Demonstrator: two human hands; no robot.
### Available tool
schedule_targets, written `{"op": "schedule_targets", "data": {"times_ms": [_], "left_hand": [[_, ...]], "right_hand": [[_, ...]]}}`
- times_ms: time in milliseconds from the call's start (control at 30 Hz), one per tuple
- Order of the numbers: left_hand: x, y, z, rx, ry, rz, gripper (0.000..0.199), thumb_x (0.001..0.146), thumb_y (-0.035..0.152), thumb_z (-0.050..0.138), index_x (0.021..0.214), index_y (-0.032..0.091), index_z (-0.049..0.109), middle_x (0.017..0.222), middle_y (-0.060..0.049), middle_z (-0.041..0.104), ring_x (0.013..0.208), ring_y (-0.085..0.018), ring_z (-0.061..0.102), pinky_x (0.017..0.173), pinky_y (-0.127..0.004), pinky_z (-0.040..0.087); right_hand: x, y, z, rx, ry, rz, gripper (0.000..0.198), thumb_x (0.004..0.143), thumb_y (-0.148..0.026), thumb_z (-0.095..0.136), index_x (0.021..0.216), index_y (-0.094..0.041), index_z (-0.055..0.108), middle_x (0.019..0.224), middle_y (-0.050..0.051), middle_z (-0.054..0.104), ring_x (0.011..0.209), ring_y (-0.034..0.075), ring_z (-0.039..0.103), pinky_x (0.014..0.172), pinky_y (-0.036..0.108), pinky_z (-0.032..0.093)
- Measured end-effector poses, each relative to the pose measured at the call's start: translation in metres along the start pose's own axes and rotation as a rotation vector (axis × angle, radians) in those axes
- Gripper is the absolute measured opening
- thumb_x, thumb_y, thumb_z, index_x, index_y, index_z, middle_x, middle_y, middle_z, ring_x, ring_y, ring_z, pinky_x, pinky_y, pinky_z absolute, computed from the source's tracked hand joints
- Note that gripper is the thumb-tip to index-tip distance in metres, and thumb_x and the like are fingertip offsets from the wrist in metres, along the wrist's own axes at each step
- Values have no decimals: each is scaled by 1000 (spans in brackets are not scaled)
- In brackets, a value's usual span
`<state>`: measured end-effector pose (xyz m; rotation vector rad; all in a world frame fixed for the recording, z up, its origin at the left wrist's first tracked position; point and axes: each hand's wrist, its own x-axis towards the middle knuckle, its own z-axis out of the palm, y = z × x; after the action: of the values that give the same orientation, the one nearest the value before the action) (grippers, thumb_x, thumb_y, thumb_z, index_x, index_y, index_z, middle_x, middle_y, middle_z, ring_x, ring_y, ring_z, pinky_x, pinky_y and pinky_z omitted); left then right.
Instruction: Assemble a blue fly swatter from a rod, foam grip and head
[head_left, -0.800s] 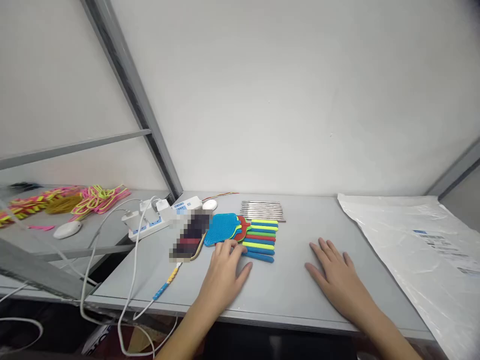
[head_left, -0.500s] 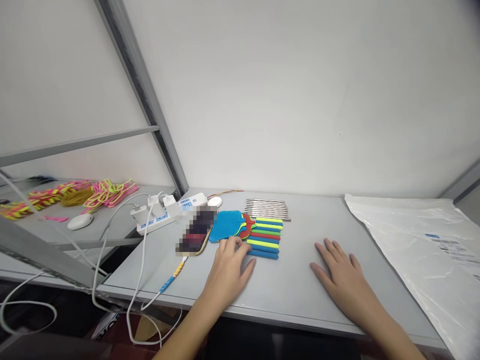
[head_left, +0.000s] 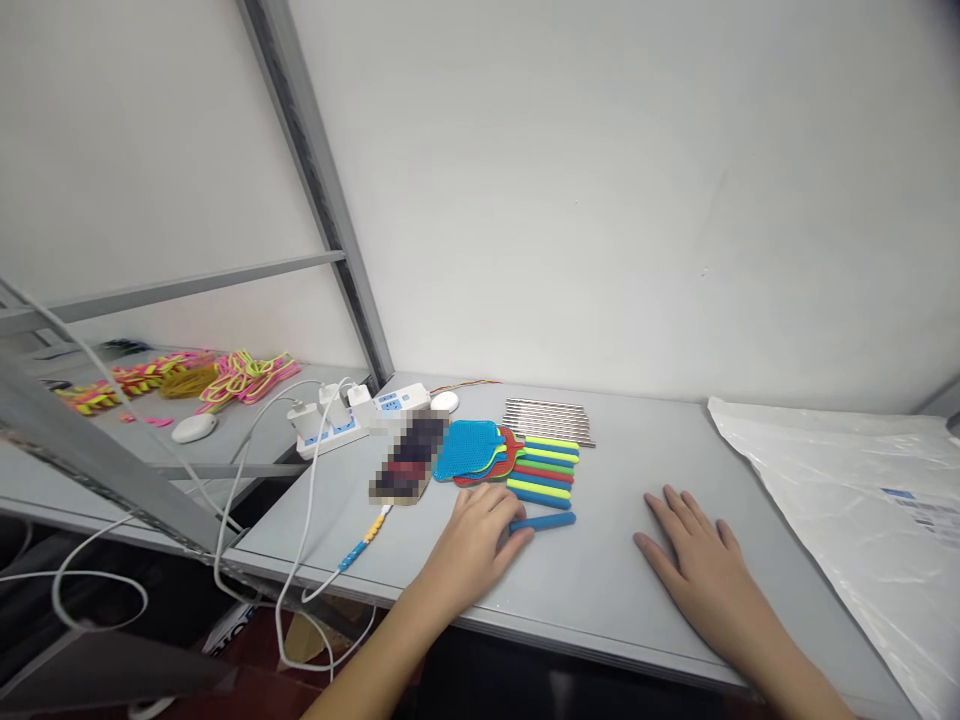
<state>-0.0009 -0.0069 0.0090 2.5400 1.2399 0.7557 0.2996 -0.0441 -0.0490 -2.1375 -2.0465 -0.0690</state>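
Grey tabletop (head_left: pixel 600 590) runs under both my hands, bare along the near edge. Well off to the right a big white plastic bag (head_left: pixel 847 500) lies flat, and to the left a white power strip (head_left: pixel 360 420) sits near the back with its cables hanging over the edge. Behind the coloured pieces is a row of thin metal rods (head_left: pixel 549 420), and beside them a stack of flat paddle shapes, a blue paddle (head_left: pixel 466 450) on top.

Next to that lies a pile of coloured sticks (head_left: pixel 546 465), yellow, green, red and blue, side by side. One blue stick (head_left: pixel 546 521) lies apart from the pile, nearer to me. My left hand (head_left: pixel 476 545) is on its left end, fingers curled loosely; I seem to be pinching it between thumb and fingertips, though the hand hides the contact, so I cannot tell if I have a true grip or only touch it. My right hand (head_left: pixel 701 570) lies flat and spread on the table, holding nothing.

I judge I am at the picking-out step, one stick singled out. The next move calls for a firm pinch and a clean lift without nudging the pile.
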Motion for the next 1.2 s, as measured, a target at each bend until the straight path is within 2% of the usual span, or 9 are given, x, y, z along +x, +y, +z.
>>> {"op": "schedule_targets", "data": {"times_ms": [133,333,467,600,667,733,867,933,1200], "left_hand": [[-2,1,-1,-48,66,67,11,93,28,48,97,22,57,93,-2,65,87,-18,56,82,-35,35],[-1,4,0,-181,296,47,11,90,30,56,95,21,59,84,-2,64,78,-16,56,82,-34,36],[10,16,-1,-264,317,-21,15,87,35,59,86,21,60,76,0,60,73,-15,53,79,-33,37],[27,37,7,-541,326,-54,18,88,37,56,84,19,59,84,-3,59,82,-16,54,77,-30,42],[34,49,15,-679,304,-88,19,91,37,51,87,19,58,87,-4,59,83,-16,55,77,-29,43],[38,61,23,-760,230,-118,21,93,37,47,90,19,58,85,-4,61,81,-16,56,77,-29,44],[40,76,36,-758,13,-56,20,92,34,47,92,20,61,85,-4,64,80,-16,57,76,-27,44],[39,76,39,-740,-47,-34,19,93,32,47,97,21,62,89,-4,66,82,-16,59,77,-26,44],[35,67,46,-751,-86,-161,26,93,39,44,108,24,59,99,-7,69,88,-19,63,79,-30,48]], "right_hand": [[0,0,0,3,-5,0,62,94,-56,24,143,-21,38,153,7,28,143,27,17,110,54,22],[0,-2,-1,3,-3,9,62,94,-56,25,143,-21,38,153,7,29,142,27,19,110,54,22],[0,-3,-2,6,-2,10,61,94,-55,25,142,-21,39,153,6,28,142,27,18,111,54,22],[1,-3,-2,13,3,12,61,93,-55,26,142,-21,40,153,7,29,142,27,20,110,54,23],[1,-4,-2,10,5,17,61,93,-55,26,142,-21,41,152,7,30,141,27,21,110,54,23],[2,-4,-2,7,5,17,61,93,-55,26,141,-21,41,152,7,30,141,28,21,110,54,23],[2,-5,-3,8,6,5,60,93,-55,27,141,-22,41,152,7,30,141,29,21,109,55,24],[2,-5,-4,7,0,5,61,93,-55,27,142,-22,40,153,7,29,141,28,21,109,55,24],[2,-8,-10,1,-18,17,61,93,-55,27,142,-21,40,153,6,28,142,27,20,110,54,23]]}}
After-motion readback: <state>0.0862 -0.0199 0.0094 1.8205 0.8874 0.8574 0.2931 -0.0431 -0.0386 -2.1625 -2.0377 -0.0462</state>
